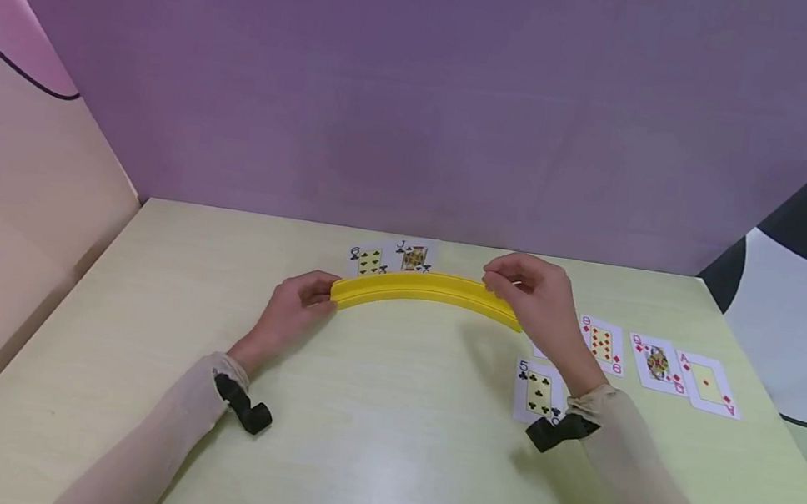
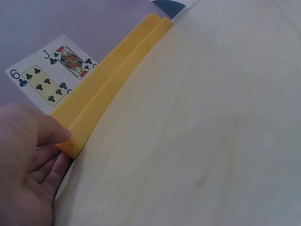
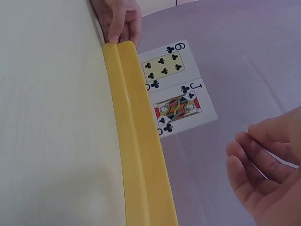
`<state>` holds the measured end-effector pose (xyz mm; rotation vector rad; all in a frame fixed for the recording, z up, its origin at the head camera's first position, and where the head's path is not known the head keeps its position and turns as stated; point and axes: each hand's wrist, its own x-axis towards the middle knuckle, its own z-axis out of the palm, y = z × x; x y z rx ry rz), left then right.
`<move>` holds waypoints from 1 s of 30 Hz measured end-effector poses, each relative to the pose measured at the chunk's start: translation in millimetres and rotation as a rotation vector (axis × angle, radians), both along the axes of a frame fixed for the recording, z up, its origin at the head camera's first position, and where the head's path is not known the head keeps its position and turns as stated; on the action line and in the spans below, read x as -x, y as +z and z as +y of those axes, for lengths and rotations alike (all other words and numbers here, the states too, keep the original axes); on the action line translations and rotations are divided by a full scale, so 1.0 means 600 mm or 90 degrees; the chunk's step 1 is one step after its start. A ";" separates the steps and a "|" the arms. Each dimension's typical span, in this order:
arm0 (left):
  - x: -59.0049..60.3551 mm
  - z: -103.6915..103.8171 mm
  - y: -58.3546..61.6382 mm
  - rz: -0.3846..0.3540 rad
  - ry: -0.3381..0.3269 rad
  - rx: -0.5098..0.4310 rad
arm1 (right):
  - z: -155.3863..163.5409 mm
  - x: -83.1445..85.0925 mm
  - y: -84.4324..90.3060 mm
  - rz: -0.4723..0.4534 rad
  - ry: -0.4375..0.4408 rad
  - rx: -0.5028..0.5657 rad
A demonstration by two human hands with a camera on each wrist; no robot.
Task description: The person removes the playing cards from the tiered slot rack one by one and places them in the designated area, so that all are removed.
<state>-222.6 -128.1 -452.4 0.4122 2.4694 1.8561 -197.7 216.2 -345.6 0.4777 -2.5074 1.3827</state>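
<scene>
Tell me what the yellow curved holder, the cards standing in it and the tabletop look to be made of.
Yellow card holder: likely moulded plastic, smooth with a soft sheen, uniform colour, rounded edges.
Six of clubs and jack of clubs: probably coated card stock, thin, flat and printed.
Table: seemingly pale wood-grain laminate, with faint streaks and a dull glare; real wood cannot be ruled out.

Bright, even overhead light; soft shadows under arms; wide-angle edge distortion; wrist views slightly soft.

Head view above; wrist views close along yellow card holder (image 1: 429, 290).
</scene>
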 end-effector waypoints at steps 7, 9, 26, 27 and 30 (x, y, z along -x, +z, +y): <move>0.002 0.005 0.000 0.002 -0.003 -0.008 | -0.029 0.020 -0.006 -0.010 -0.006 0.023; 0.002 0.005 0.000 0.003 -0.007 -0.009 | -0.036 0.027 -0.010 -0.016 -0.015 0.032; -0.008 0.001 0.009 0.003 -0.004 0.002 | -0.100 0.064 -0.049 -0.072 -0.067 0.062; -0.009 0.001 0.010 0.002 -0.002 0.002 | -0.102 0.064 -0.050 -0.079 -0.065 0.061; -0.008 0.001 0.012 0.007 0.000 0.005 | -0.108 0.066 -0.054 -0.086 -0.058 0.053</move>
